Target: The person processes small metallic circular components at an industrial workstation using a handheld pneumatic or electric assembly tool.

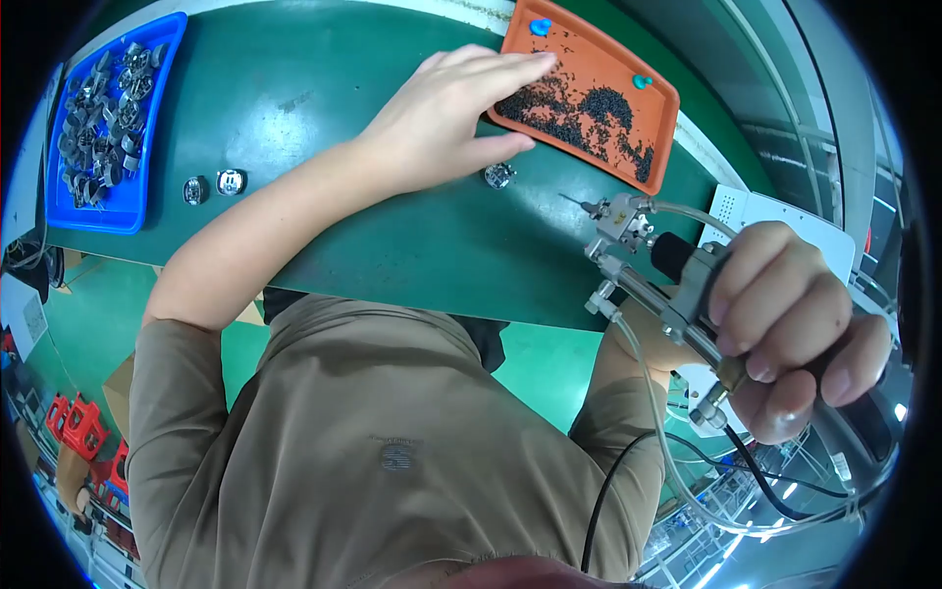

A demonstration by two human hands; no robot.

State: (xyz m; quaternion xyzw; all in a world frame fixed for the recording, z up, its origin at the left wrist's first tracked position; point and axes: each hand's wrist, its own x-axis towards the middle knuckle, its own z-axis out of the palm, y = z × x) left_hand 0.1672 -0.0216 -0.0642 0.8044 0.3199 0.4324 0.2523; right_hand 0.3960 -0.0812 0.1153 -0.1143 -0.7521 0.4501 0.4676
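My left hand [437,123] reaches over the near left edge of an orange tray [643,108]. Its fingers are stretched out, the thumb is apart, and nothing shows in its grasp. Tiny black screw-like pieces [606,106] lie scattered in that tray. Just below my left thumb, a small round metal part [499,176] rests on the green table [412,240]. My right hand [785,319] is wrapped round a power screwdriver [677,314] with metal fittings and hoses. Its thin tip points left, above the table and apart from the round part.
A blue tray [140,211] full of round metal parts stands at the left. Two similar parts, one silver [231,182] and one darker [194,189], sit beside it. Clear hose [648,378] and black cable [613,471] hang from the screwdriver. A white device [785,216] stands at the right.
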